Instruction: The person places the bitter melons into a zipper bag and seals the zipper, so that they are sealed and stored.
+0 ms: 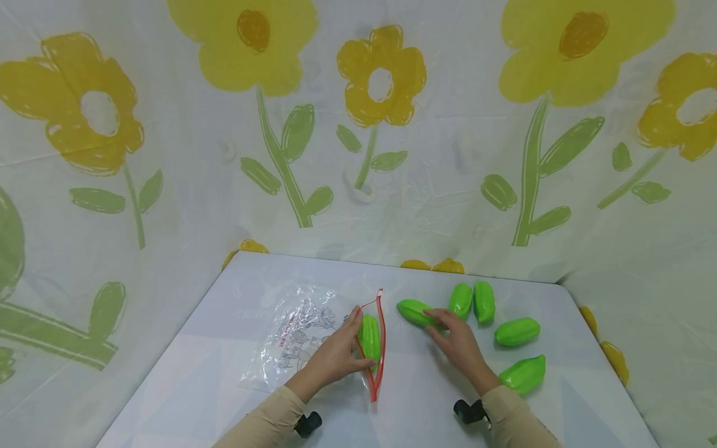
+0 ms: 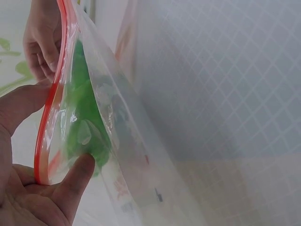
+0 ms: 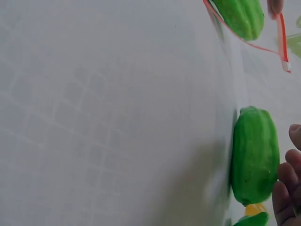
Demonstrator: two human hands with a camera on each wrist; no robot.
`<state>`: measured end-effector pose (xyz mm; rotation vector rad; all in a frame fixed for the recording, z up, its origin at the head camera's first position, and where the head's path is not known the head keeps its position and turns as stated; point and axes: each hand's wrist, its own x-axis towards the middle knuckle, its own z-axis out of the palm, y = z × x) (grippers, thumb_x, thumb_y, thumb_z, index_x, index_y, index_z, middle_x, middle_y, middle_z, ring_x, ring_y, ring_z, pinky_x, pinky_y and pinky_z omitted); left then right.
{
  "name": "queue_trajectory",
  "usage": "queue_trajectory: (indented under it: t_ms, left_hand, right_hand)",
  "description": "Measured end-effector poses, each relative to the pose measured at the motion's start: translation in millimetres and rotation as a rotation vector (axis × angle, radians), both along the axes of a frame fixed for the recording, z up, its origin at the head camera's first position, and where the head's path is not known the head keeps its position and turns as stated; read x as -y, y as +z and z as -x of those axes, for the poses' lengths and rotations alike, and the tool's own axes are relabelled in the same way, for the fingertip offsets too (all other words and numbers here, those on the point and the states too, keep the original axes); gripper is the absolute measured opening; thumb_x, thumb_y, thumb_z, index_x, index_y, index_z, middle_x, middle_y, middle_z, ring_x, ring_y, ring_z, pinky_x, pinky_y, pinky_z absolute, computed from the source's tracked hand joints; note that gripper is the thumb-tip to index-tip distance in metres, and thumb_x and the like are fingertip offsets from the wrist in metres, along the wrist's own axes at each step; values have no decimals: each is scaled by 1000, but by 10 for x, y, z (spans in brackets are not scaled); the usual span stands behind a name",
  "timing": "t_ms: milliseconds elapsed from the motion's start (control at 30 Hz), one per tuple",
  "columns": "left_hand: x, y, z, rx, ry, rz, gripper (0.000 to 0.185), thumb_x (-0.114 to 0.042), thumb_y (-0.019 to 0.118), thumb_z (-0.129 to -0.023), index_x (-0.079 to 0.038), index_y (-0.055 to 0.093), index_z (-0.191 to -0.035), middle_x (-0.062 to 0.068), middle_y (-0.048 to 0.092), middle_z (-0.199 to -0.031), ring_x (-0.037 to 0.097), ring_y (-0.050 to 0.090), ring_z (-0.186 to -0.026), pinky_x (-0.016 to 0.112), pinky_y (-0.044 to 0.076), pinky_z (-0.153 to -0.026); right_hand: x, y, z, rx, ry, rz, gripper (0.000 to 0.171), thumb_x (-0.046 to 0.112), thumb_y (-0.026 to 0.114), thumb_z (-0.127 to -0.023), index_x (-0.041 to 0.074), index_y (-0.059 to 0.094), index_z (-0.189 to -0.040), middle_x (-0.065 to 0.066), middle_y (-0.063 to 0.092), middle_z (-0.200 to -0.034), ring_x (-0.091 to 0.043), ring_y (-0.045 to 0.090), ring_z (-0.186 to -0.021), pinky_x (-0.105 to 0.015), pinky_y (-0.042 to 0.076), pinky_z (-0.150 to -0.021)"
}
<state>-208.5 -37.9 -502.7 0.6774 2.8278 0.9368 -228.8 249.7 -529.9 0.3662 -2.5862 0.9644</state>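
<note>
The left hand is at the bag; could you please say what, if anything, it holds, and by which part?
The left hand holds the clear bag by the red edge at its mouth.

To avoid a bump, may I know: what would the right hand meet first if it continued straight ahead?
The right hand would probably meet the leftmost loose ridged green fruit first; whether they touch is unclear.

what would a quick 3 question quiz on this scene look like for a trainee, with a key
1. How many green fruits lie on the table, outside the bag?
2. True or false: the bag is sealed shut.
3. Which is the right hand nearest: A) the bag, B) a loose green fruit, C) the back wall?

Key: 1. Five. 2. False, it stands open in the left hand. 3. B.
</note>
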Motion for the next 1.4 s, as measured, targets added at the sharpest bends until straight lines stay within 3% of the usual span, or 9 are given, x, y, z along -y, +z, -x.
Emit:
queue_trajectory:
  t_ms: [133, 400, 633, 900, 1033, 1167, 1400]
  left_hand:
    - [-1, -4, 5, 0, 1, -5, 105, -44, 77, -72, -8, 15, -149, 3, 9, -156, 20, 21, -139, 37, 34, -106]
    - [3, -13, 25, 3, 11, 0, 106, -46, 76, -71, -11, 14, -150, 1, 8, -156, 21, 21, -139, 38, 34, -105]
    - [5, -7, 24, 12, 12, -4, 106, -45, 76, -72, -11, 14, -150, 1, 8, -156, 21, 21, -139, 38, 35, -105]
    - [0, 1, 41, -2, 9, 0, 105, -45, 77, -71, -7, 16, -149, 4, 9, -156, 22, 21, -139, 38, 34, -105]
    - [2, 0, 41, -1, 14, -2, 105, -45, 77, -71, -8, 16, -149, 4, 10, -156, 21, 21, -139, 38, 36, -104]
    - [6, -5, 40, 11, 24, -4, 106, -45, 77, -71, -11, 15, -150, 2, 9, -156, 21, 22, -139, 37, 37, -103]
    - [13, -5, 42, 13, 31, 8, 106, -46, 77, -71, -12, 14, -150, 1, 8, -156, 21, 23, -139, 38, 37, -104]
  right_hand:
    - [-20, 35, 41, 11, -31, -16, 35, 12, 72, -80, 19, 66, -113, 1, 63, -108, -15, 57, -92, -34, 51, -75]
    - [-64, 57, 132, -5, -22, -69, 33, 11, 73, -79, 17, 68, -111, -6, 59, -116, -28, 50, -110, -48, 43, -90]
    - [-93, 82, 179, 162, -16, -152, 35, 16, 68, -84, 21, 65, -118, -11, 52, -133, -36, 47, -120, -54, 38, -97]
    - [-99, 109, 214, 288, -2, -151, 37, 21, 68, -85, 25, 62, -121, -4, 60, -125, -29, 52, -117, -49, 42, -96]
    - [-71, 114, 201, 343, -17, -139, 38, 25, 70, -83, 26, 62, -120, 1, 61, -120, -22, 57, -105, -42, 48, -87]
    - [-36, 99, 154, 359, -43, -143, 39, 28, 73, -79, 27, 62, -117, 5, 61, -109, -14, 56, -91, -34, 49, -75]
    - [22, 81, -16, 355, -50, -96, 38, 31, 75, -77, 27, 63, -112, 5, 58, -96, -12, 56, -84, -30, 49, -70]
